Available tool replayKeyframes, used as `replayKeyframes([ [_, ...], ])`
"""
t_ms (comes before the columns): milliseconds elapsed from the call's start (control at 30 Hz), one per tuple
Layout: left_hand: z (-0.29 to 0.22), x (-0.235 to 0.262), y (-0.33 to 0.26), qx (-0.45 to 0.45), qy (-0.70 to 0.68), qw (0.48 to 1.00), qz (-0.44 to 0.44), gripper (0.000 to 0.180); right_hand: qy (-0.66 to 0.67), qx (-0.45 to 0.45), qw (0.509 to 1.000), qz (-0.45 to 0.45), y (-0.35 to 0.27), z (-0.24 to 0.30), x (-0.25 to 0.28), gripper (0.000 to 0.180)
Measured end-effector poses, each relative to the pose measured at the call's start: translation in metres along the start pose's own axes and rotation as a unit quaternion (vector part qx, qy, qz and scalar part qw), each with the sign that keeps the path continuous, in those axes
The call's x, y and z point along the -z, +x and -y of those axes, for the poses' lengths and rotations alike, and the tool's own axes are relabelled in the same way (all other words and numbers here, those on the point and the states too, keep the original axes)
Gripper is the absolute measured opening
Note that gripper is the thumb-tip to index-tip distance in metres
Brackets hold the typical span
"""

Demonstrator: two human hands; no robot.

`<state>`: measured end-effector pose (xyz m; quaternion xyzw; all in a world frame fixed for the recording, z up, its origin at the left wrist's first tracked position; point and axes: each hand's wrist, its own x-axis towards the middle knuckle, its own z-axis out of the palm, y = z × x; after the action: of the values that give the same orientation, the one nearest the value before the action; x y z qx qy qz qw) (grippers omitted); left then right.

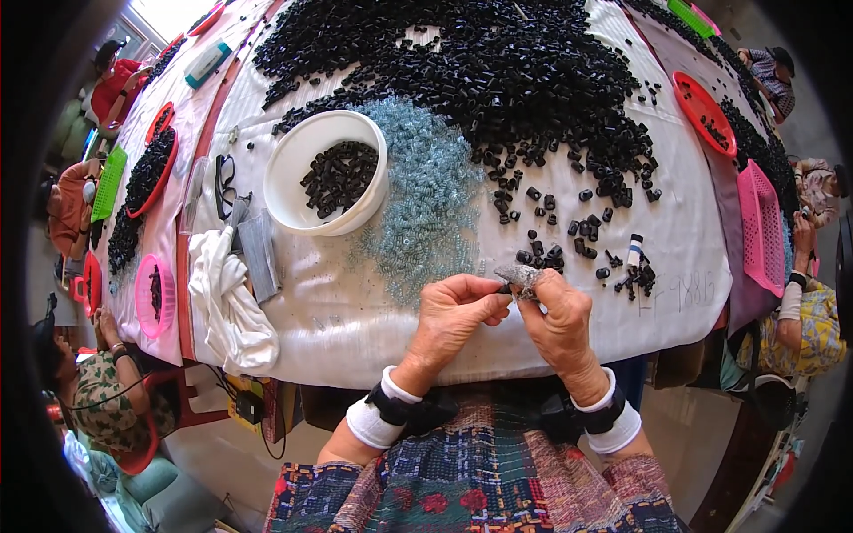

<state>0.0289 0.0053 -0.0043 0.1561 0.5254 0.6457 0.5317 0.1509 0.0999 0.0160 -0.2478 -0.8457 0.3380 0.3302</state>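
Observation:
My left hand [453, 322] pinches a small black plastic part [504, 289] between thumb and finger, low over the near edge of the table. My right hand [562, 327] meets it from the other side, fingers closed, with a grey wrapping [520, 276] around a fingertip. What the right fingers grip is hidden. Just beyond my left hand spreads a pile of small, clear bluish rings or coils [418, 209]. Loose black cylindrical parts [582, 233] lie past my right hand, in front of a large black heap [480, 71].
A white bowl [277, 191] holds black parts. Near it lie eyeglasses [225, 185], a white cloth [227, 302] and a grey strip of fabric [259, 253]. A small white bottle [634, 250] stands right. Pink basket [761, 226] and red tray [702, 111] flank the table; people sit both sides.

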Motion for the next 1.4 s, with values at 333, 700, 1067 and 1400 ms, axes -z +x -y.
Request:
replayKeyframes([
  [333, 0.0, 0.001, 0.0, 0.019, 0.007, 1.0, 0.003, 0.018, -0.026, 0.017, 0.999, 0.015, -0.001, 0.002, 0.0, 0.013],
  [700, -0.013, 0.001, 0.004, 0.102, 0.012, 0.995, 0.01, 0.021, -0.048, 0.019, 0.998, 0.023, 0.001, 0.009, -0.001, 0.011],
  [1067, -0.014, 0.007, 0.008, 0.129, -0.068, 0.989, 0.016, 0.016, 0.027, -0.019, 0.999, 0.017, 0.003, 0.007, 0.005, 0.044],
  [1400, -0.019, 0.006, 0.004, 0.127, -0.117, 0.985, 0.03, 0.019, 0.02, 0.026, 0.999, 0.033, -0.005, 0.001, -0.014, 0.044],
])
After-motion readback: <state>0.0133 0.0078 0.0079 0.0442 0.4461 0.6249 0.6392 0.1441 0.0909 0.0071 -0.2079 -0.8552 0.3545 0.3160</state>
